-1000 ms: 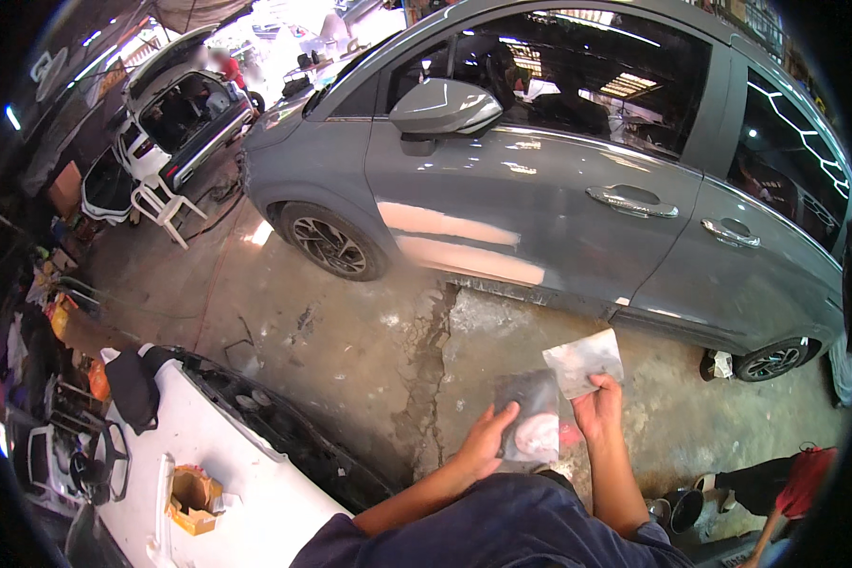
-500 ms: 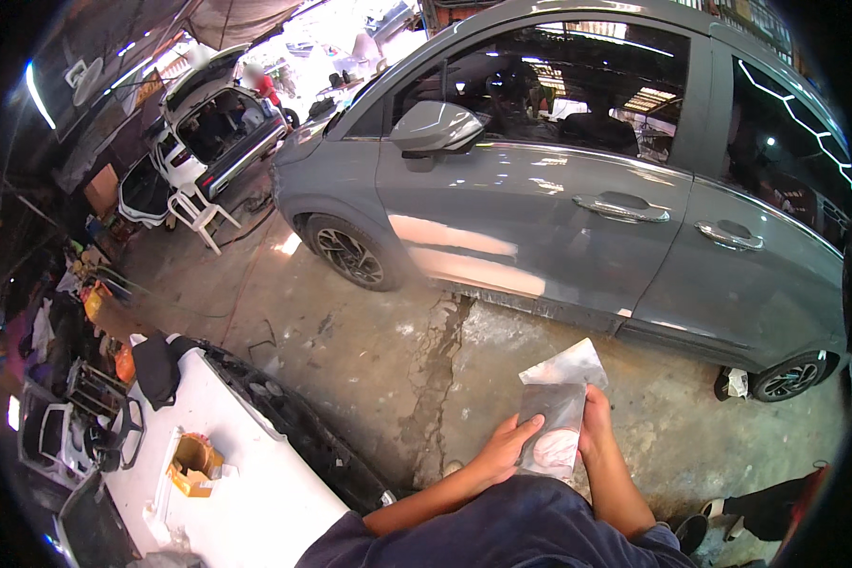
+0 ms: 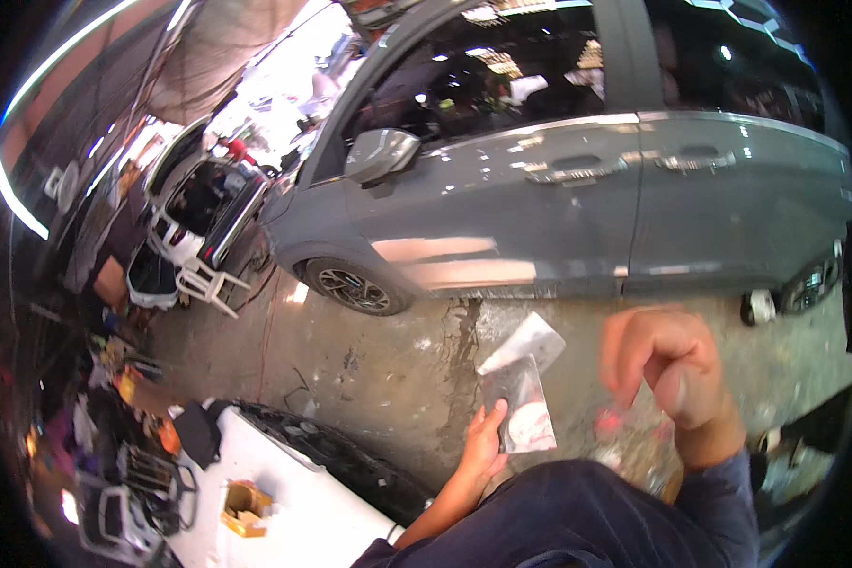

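In my left hand (image 3: 486, 440) is a flat grey putty plate (image 3: 513, 383), its thumb lying over the near left edge. A round dab of pale pinkish putty (image 3: 532, 423) sits on the plate's near part. From its far end a lighter, shiny flat sheet (image 3: 530, 341) sticks out at an angle; how the two join is unclear. My right hand (image 3: 670, 364) is raised off to the right, apart from the plate. Its fingers curl in, somewhat smeared by motion, and no object shows in them.
Ahead stands a grey car (image 3: 502, 204) with pale pink filler patches (image 3: 469, 275) on its lower door. At lower left a white panel (image 3: 303, 502) carries a yellow box (image 3: 244, 508). Farther off are a white plastic chair (image 3: 208, 282) and an opened car (image 3: 199, 204).
My right hand has let go of the plate and risen to the right. The plate, in my left hand alone, appears slightly further left. The whole view has tilted and shifted.
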Tool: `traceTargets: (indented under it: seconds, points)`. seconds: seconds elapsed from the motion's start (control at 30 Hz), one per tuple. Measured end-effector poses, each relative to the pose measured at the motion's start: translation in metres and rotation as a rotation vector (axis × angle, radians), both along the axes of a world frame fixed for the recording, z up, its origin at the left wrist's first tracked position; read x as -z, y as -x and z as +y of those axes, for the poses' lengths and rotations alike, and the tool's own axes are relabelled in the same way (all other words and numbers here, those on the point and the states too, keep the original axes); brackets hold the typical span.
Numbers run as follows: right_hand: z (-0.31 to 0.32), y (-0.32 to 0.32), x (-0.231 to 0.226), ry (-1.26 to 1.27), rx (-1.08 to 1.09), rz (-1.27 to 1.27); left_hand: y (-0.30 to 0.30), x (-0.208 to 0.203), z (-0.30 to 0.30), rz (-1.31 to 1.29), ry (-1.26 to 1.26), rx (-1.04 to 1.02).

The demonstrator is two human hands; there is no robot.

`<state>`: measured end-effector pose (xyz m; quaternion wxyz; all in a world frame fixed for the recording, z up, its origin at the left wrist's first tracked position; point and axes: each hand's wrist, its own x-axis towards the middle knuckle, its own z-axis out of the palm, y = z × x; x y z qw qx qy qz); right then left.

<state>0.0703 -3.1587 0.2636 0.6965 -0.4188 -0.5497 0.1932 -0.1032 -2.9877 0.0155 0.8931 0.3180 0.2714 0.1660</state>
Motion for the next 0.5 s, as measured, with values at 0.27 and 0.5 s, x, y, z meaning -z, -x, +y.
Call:
traceTargets:
  seconds: [0.27, 0.5]
  points:
    - [0.019, 0.034, -0.039, -0.288, -0.310, -0.185, 0.022, 0.014, 0.009, -0.046, -0.279, 0.041]
    - [0.034, 0.030, -0.044, -0.425, -0.383, -0.096, 0.036, -0.002, 0.021, -0.027, -0.034, -0.027]
